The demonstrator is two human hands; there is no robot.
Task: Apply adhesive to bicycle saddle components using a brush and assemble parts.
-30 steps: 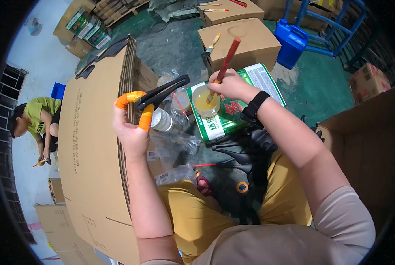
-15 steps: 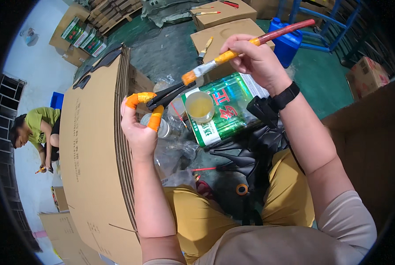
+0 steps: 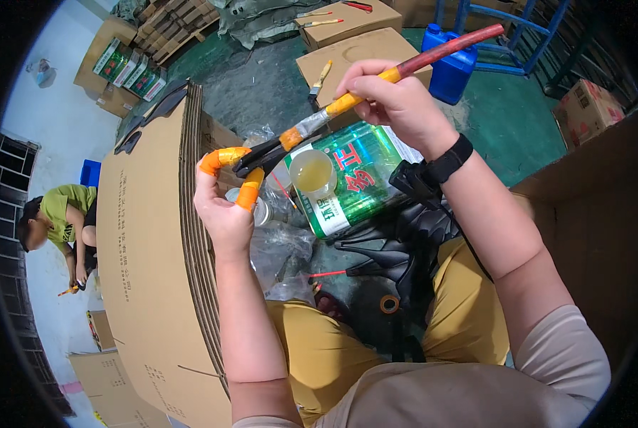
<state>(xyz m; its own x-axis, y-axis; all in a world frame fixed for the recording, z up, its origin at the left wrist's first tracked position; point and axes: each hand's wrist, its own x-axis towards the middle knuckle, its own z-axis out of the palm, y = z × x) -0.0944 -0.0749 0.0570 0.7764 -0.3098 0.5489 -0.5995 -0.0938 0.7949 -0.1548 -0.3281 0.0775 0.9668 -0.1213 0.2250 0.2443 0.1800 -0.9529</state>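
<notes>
A cup stands on a can at frame centre. Left of the can is the left hand, holding a strip; a cardboard stack occupies the area further left. The right hand, above centre, holds a brush slanting down-left over the strip. Behind the can, a carton bears a second brush; a canister stands right of it. A tape roll lies below the can.

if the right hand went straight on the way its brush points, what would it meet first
Most likely the black piece in the left hand: the brush in the right hand points down-left at it, though depth is unclear.
</notes>
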